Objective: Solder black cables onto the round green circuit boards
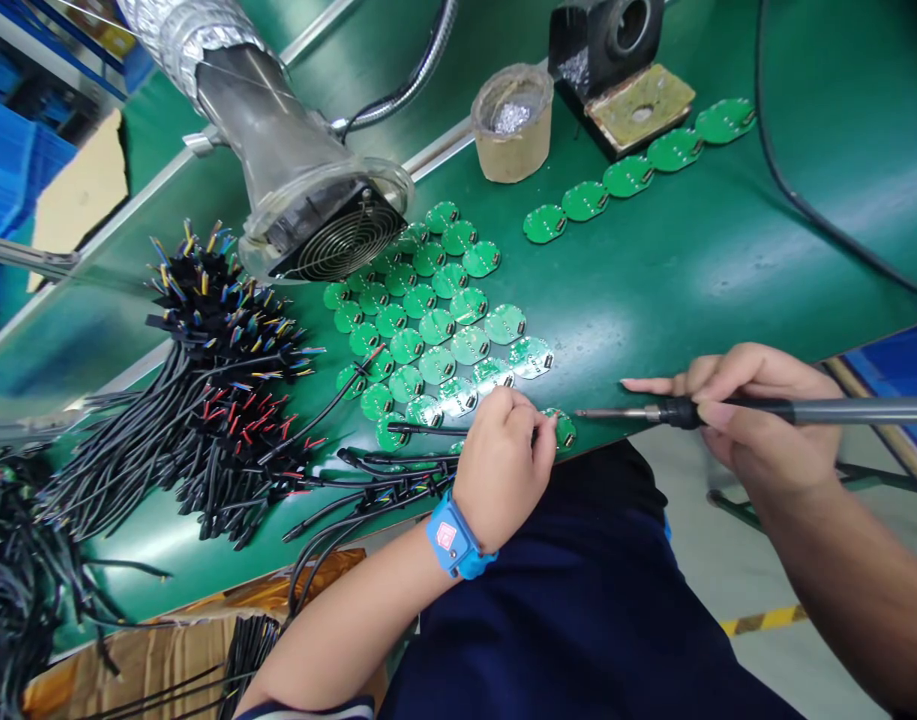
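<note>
My left hand, with a blue wrist strap, is closed in a pinch at the front edge of the bench. A black cable runs into it from the left; its far end is hidden by my fingers. Just beyond the fingertips lies a small round green circuit board, partly covered. My right hand is wrapped round a soldering iron, index finger stretched forward. The iron's tip points left and ends close to that board; I cannot tell whether they touch.
Rows of green boards lie mid-bench under a fume extractor. Bundled black cables are piled left. Behind are a round tub with shiny bits, an iron stand and a strip of boards. A black cord hangs right.
</note>
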A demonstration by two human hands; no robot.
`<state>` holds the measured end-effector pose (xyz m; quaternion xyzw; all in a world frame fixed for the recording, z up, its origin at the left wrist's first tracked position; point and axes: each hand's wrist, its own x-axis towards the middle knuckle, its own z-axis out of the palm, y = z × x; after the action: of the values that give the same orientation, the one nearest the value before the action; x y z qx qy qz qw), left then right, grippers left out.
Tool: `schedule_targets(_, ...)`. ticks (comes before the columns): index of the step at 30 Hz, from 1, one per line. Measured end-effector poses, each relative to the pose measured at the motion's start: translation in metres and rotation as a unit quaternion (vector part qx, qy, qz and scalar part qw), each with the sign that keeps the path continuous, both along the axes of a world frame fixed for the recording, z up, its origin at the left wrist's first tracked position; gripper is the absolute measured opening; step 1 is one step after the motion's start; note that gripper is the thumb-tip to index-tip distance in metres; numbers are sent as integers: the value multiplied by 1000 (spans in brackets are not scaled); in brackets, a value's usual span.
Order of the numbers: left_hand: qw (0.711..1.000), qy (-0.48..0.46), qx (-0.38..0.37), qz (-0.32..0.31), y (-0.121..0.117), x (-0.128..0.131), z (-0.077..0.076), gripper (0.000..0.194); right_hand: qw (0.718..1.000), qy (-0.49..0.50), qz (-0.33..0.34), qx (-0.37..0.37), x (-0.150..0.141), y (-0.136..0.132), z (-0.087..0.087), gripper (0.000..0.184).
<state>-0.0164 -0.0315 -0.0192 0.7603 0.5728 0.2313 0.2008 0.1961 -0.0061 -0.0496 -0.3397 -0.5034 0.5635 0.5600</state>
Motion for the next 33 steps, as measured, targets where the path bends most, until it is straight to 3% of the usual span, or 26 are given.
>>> schedule_targets(4, 1000, 8, 7, -7, -1, -1, 0, 13, 1000, -19, 1, 6, 0, 0, -2, 6)
schedule_targets(14, 991, 90, 45, -92, -5, -4, -1, 16, 998, -49, 27, 36, 0, 0, -2, 9)
schedule_targets(28, 993, 100, 16, -58, -4, 2, 2, 18, 996, -67, 30, 54, -1, -1, -4, 12)
schedule_targets(33, 993, 102, 9, -56, -4, 2, 3, 18, 999, 11, -9, 28, -2, 0, -3, 8)
